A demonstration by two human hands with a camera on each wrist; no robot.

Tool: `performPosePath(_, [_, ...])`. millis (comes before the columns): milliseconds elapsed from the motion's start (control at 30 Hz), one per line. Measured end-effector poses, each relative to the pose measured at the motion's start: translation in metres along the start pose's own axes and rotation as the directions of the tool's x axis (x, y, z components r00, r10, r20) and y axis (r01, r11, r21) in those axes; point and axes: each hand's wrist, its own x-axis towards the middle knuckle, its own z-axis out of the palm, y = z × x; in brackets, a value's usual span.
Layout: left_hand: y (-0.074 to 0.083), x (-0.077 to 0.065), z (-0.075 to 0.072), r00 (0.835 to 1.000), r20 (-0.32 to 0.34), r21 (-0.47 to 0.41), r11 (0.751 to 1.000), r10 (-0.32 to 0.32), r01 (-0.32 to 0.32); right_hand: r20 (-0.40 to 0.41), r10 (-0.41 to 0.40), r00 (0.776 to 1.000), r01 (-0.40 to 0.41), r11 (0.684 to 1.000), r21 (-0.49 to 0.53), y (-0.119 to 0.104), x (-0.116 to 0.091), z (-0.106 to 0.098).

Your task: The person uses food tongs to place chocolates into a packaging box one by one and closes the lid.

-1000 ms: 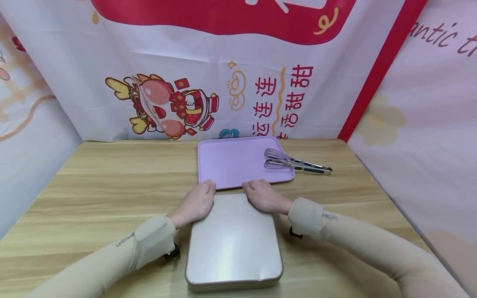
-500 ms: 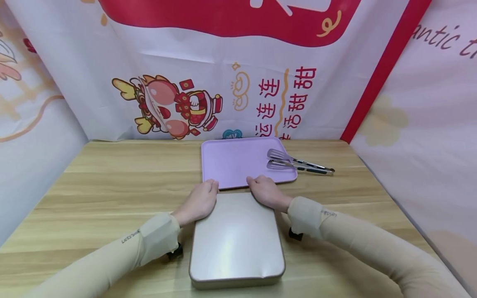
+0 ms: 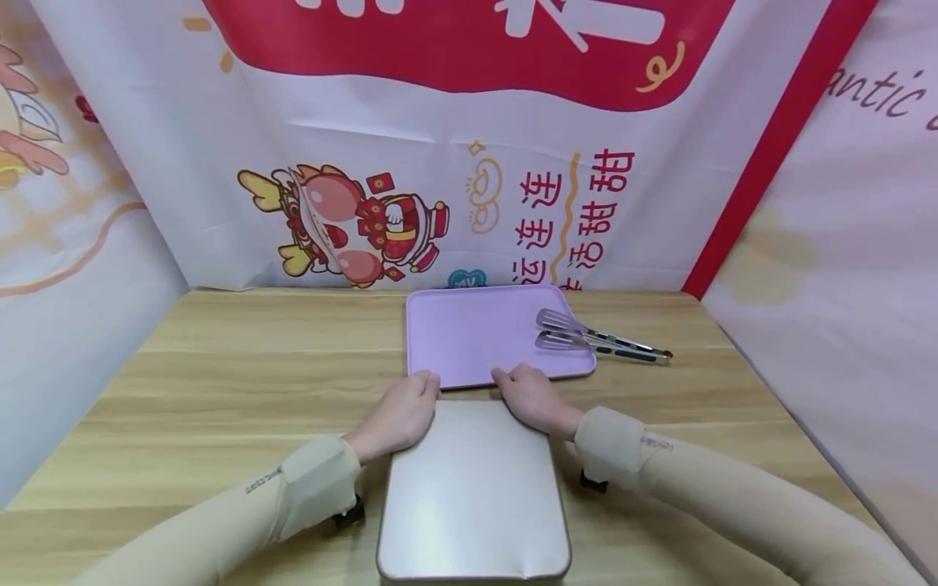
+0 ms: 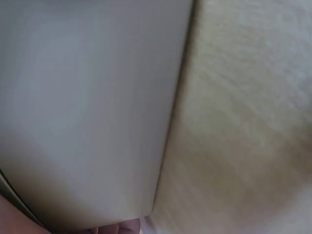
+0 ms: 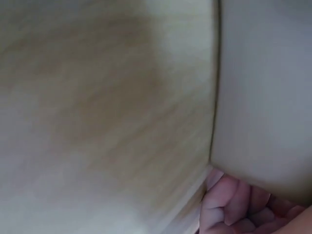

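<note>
A flat rectangular metal tin (image 3: 475,496), pale silver-gold with rounded corners, lies in front of the person in the head view. The left hand (image 3: 405,411) grips its far left corner, and the right hand (image 3: 535,399) grips its far right corner. In the right wrist view, curled fingers (image 5: 229,202) show at the end of the tin (image 5: 265,92). Only a few fingertips (image 4: 127,226) appear below the tin (image 4: 92,112) in the left wrist view. The thumbs lie near the tin's far edge. What is inside the tin is hidden.
Just beyond the tin lies a lavender tray (image 3: 469,334). Metal tongs (image 3: 633,350) with slotted spatula ends rest across its right rim. The wooden table (image 3: 256,366) meets a printed cloth backdrop (image 3: 396,106) behind and cloth walls at both sides.
The head view has shifted a little, so everything sits slightly lower and further right in it. Both hands keep their grip at the tin's far corners.
</note>
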Motion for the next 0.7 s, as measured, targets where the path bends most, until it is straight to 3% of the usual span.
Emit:
performPosePath(300, [0.001, 0.004, -0.006, 0.999, 0.034, 0.064, 0.997, 0.031, -0.034, 0.027, -0.028, 0.999, 0.027, 0.999, 0.034, 0.0, 0.002, -0.004])
performPosePath(433, [-0.002, 0.006, -0.016, 0.991, 0.077, 0.045, 0.993, 0.106, -0.109, 0.019, -0.124, 0.992, 0.123, 0.992, 0.019, 0.004, 0.001, -0.014])
performPosePath(567, [-0.009, 0.006, -0.038, 0.976, 0.044, 0.095, 0.972, 0.211, -0.215, -0.044, -0.244, 0.969, 0.241, 0.969, -0.061, 0.006, -0.007, -0.035])
performPosePath(700, [-0.02, 0.0, -0.067, 0.946, -0.019, 0.246, 0.919, 0.323, -0.309, -0.15, -0.358, 0.922, 0.321, 0.92, -0.224, 0.009, -0.018, -0.057])
